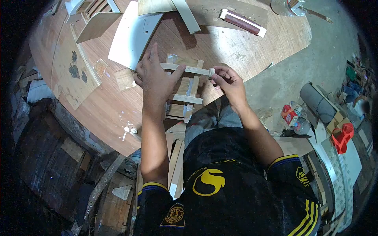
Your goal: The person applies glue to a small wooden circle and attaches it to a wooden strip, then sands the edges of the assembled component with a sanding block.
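One slatted wooden frame [184, 85]; left hand [155, 76] grips straight pale strip [195, 70]; right hand [230, 83] pinches small round disc [212, 72].

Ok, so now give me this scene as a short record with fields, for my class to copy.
left hand: over the slatted wooden frame, thumb on its upper strip
right hand: fingertips on a small pale disc at that strip's end
surface: wood-grain table
far side: maroon block with white edging
floor, right: red item
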The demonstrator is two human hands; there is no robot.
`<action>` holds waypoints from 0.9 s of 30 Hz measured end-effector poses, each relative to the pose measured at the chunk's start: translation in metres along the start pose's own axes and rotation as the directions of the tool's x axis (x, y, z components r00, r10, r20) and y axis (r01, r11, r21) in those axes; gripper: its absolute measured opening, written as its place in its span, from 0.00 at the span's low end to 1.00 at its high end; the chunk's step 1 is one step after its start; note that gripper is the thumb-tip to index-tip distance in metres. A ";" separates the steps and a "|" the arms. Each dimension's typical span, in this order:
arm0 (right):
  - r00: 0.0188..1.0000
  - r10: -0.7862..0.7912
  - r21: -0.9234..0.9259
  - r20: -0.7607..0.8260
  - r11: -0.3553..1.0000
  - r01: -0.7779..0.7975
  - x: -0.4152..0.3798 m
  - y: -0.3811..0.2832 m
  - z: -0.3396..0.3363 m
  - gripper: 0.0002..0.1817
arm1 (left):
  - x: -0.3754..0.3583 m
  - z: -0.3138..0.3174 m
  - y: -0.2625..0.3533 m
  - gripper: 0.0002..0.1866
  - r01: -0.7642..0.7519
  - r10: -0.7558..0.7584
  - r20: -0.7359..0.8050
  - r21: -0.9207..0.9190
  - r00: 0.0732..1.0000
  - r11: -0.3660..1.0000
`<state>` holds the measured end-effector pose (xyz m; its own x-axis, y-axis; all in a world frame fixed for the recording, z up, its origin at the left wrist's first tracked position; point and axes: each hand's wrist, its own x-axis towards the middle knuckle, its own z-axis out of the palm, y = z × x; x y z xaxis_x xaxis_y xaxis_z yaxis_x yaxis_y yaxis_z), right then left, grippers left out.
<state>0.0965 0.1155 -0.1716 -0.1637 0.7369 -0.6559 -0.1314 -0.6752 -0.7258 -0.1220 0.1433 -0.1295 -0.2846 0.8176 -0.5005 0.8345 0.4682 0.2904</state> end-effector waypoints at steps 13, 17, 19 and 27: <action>1.000 0.010 0.006 -0.004 1.000 -0.010 0.000 0.001 -0.001 0.14 | 0.001 -0.001 0.003 0.54 0.013 -0.013 0.021 0.007 1.000 1.000; 1.000 0.012 -0.021 -0.006 1.000 -0.012 0.001 0.002 -0.002 0.15 | 0.003 -0.004 0.004 0.54 0.026 -0.026 0.052 0.006 0.998 1.000; 1.000 0.022 -0.025 0.007 0.999 -0.021 0.002 0.003 -0.003 0.15 | 0.002 -0.005 0.005 0.54 0.023 -0.023 0.052 0.000 0.998 1.000; 1.000 0.007 -0.034 0.015 0.999 -0.006 0.001 0.004 -0.004 0.15 | 0.002 -0.004 0.004 0.53 0.039 -0.039 0.060 -0.003 0.997 0.999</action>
<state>0.0998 0.1138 -0.1761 -0.1790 0.7317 -0.6577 -0.0971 -0.6784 -0.7283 -0.1214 0.1477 -0.1261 -0.2883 0.7774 -0.5591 0.8213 0.5010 0.2730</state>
